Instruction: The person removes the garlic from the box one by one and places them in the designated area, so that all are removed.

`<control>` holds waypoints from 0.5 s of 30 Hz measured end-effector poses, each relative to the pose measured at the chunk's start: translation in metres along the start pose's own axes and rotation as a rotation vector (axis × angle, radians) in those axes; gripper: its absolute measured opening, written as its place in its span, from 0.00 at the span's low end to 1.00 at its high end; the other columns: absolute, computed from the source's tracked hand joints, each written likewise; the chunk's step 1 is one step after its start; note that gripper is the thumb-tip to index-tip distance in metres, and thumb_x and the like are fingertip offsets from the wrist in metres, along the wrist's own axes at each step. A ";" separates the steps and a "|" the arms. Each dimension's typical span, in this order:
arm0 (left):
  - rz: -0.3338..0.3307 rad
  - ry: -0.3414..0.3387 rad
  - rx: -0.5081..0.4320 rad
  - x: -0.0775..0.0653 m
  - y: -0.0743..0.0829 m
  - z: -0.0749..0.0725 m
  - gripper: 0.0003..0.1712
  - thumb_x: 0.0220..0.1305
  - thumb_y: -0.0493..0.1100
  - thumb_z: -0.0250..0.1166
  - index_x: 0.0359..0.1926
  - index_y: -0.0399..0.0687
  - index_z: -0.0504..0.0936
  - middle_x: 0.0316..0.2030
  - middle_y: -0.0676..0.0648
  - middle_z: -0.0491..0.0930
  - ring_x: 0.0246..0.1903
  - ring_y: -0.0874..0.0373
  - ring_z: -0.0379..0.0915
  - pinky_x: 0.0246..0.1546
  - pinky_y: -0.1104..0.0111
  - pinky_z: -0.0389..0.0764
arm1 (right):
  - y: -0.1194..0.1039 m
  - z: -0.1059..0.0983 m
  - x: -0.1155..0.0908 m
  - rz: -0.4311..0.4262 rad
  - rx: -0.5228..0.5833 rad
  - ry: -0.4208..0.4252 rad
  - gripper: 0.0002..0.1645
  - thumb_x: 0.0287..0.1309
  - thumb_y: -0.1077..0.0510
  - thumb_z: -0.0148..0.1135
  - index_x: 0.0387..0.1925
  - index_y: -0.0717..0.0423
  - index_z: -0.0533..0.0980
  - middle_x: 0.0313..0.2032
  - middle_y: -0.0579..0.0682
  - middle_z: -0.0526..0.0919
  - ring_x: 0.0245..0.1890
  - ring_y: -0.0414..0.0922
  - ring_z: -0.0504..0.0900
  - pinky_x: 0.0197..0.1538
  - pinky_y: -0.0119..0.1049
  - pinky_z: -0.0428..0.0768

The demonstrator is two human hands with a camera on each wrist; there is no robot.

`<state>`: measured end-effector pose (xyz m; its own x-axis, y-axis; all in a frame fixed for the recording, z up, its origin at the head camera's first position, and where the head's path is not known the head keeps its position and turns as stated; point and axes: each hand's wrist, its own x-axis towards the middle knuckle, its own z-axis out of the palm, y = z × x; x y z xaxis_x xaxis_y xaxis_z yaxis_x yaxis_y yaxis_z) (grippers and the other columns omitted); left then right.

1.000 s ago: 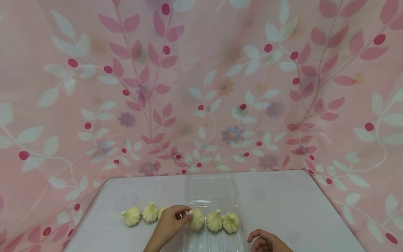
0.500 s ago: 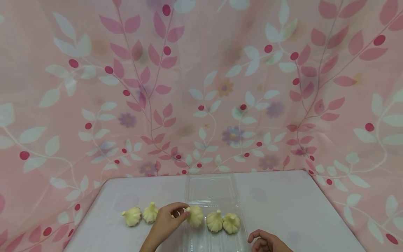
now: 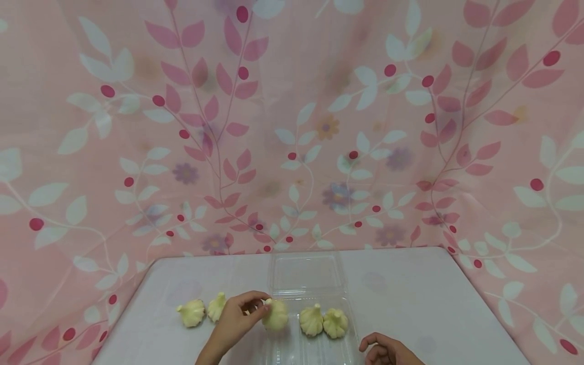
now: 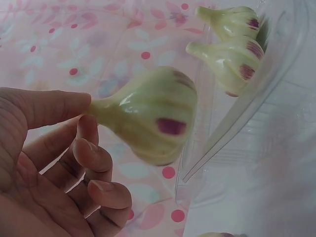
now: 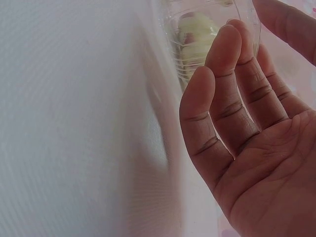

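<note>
My left hand (image 3: 235,315) pinches a pale garlic bulb (image 3: 276,315) by its stem, over the left edge of a clear plastic container (image 3: 292,352). In the left wrist view the held garlic bulb (image 4: 150,116) shows a purple patch, and thumb and forefinger meet at its stem. Two more garlic bulbs (image 3: 323,321) sit side by side inside the container. My right hand (image 3: 388,350) lies just right of the container, its fingers loosely curved and holding nothing. Through the container wall, the right wrist view shows garlic (image 5: 197,37) beyond those fingers.
The container's lid (image 3: 306,274) is folded back toward the far table edge. Left of my left hand, garlic bulbs (image 3: 191,313) lie in a row on the white table (image 3: 410,294), one partly hidden by the hand. A pink floral cloth (image 3: 292,126) hangs behind.
My left hand has moved left with the garlic bulb, from inside the container to above its left edge. The right hand and the other bulbs have stayed put.
</note>
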<state>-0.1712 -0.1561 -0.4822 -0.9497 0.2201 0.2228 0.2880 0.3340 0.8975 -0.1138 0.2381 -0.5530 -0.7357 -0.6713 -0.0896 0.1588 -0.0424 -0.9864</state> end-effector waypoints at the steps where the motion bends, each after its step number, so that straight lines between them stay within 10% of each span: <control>1: 0.004 0.000 -0.001 0.000 0.000 -0.001 0.09 0.58 0.30 0.69 0.41 0.39 0.85 0.26 0.47 0.79 0.22 0.65 0.70 0.22 0.75 0.72 | 0.000 0.000 0.000 0.002 0.001 0.001 0.20 0.70 0.67 0.52 0.56 0.78 0.62 0.39 0.53 0.82 0.34 0.39 0.82 0.41 0.31 0.79; 15: 0.016 -0.008 -0.052 -0.009 0.000 -0.020 0.08 0.59 0.39 0.72 0.41 0.45 0.86 0.26 0.49 0.78 0.21 0.65 0.71 0.21 0.72 0.75 | 0.001 -0.001 0.000 0.011 0.017 -0.001 0.20 0.70 0.67 0.52 0.58 0.76 0.63 0.38 0.53 0.82 0.32 0.39 0.81 0.40 0.31 0.79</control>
<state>-0.1657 -0.1766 -0.4764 -0.9440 0.2322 0.2346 0.2962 0.2823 0.9125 -0.1139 0.2388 -0.5543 -0.7336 -0.6722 -0.1000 0.1777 -0.0477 -0.9829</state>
